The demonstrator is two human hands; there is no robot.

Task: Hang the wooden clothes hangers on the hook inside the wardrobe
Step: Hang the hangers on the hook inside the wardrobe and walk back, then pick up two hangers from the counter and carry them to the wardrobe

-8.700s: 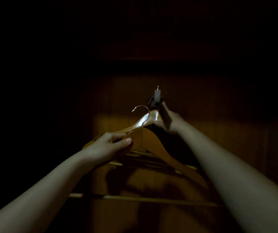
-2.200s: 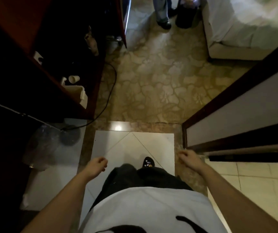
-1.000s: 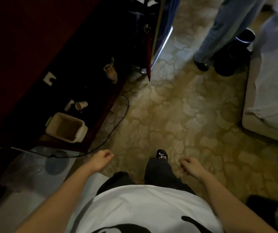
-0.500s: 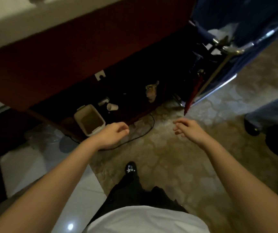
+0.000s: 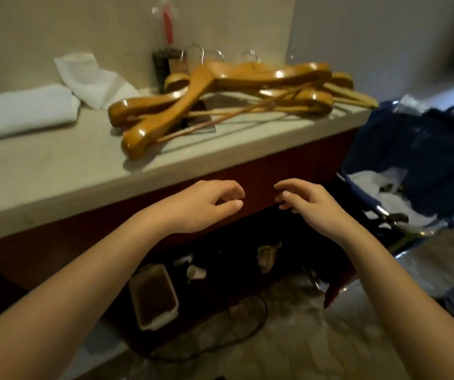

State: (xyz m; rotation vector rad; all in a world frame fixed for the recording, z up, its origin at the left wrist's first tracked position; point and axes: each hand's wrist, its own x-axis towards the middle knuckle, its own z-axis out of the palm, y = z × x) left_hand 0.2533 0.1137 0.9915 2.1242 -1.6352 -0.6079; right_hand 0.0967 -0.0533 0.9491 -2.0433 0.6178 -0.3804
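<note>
Wooden hangers [image 5: 220,97] are heaped in a loose pile on the table [image 5: 64,165], above and beyond both hands, with their arms crossed and their thin bars tangled through one another. The metal hooks at the back of the pile are blurred, and an exact count cannot be made. Both hands are seen empty: the left hand [image 5: 201,205] and right hand [image 5: 309,204] are held below the table edge, fingers loosely curled and apart, nothing gripped. They are probably raised side by side like this so that the next hanger can be lifted out with two hands, since the pile looks likely to snag. Beyond the left hand, white cloths [image 5: 28,108] are laid against the wall. To the right of the right hand, a blue cart [image 5: 412,144] is cut off by the frame. Under the table, small objects are lost in shadow. The wardrobe and its hook are not in view.
</note>
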